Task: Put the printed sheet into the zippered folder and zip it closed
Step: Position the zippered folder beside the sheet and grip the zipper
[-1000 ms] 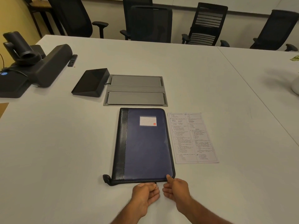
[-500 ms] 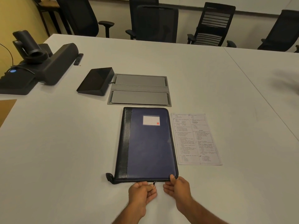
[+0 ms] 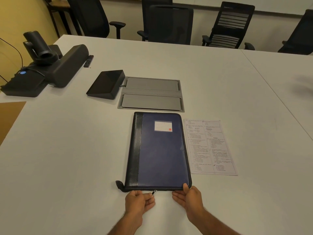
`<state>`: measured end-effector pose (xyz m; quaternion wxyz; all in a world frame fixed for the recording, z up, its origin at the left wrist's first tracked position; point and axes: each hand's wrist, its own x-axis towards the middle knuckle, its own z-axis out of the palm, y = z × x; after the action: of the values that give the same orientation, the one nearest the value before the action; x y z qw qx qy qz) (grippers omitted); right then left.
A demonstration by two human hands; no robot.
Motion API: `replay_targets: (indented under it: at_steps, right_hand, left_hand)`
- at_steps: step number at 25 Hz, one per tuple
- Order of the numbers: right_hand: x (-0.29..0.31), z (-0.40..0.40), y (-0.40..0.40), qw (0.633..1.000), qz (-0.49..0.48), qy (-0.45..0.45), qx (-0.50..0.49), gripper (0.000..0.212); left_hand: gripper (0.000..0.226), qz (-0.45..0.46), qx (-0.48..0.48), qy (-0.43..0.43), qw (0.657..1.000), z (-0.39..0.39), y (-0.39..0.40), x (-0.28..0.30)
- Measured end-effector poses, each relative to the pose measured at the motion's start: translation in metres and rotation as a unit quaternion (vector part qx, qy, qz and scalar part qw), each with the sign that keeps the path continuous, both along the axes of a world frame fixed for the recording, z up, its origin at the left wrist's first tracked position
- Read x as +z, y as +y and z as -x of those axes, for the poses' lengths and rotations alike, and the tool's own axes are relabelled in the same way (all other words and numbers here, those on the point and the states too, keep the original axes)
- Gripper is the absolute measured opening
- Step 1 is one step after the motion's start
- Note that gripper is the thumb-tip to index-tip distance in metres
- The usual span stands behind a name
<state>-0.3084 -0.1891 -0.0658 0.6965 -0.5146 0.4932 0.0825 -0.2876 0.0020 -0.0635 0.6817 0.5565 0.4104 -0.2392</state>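
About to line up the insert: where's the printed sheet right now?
In the head view the printed sheet lies flat on the table, just right of the closed zippered folder, untouched by either hand.

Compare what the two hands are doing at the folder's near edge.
The left hand pinches the zipper pull, fingers curled; the right hand grips the zippered folder at its near right corner, thumb on the cover. The left sits mid-edge, the right at the corner. Both stay at the near edge; the printed sheet lies untouched beside the folder.
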Motion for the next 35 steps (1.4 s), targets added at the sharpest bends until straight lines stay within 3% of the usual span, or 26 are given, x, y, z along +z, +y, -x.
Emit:
replay_targets:
  at_steps: [16,26,33,35]
  right_hand:
    - [-0.006,-0.002,0.001,1.000,-0.002,-0.006,0.006,0.023]
    - [-0.006,-0.003,0.001,1.000,-0.008,-0.006,0.009,0.024]
    - [-0.006,-0.003,0.001,1.000,-0.015,-0.010,0.007,0.024]
    - [-0.007,-0.003,0.000,1.000,-0.017,-0.008,0.004,0.024]
  left_hand:
    - [0.022,-0.076,-0.013,-0.026,0.997,-0.021,0.074,0.003]
    - [0.041,-0.106,-0.082,-0.042,0.990,-0.034,0.103,0.014]
    - [0.011,-0.114,-0.135,-0.030,0.984,-0.041,0.118,0.018]
    - [0.012,-0.118,-0.159,-0.038,0.979,-0.042,0.116,0.017]
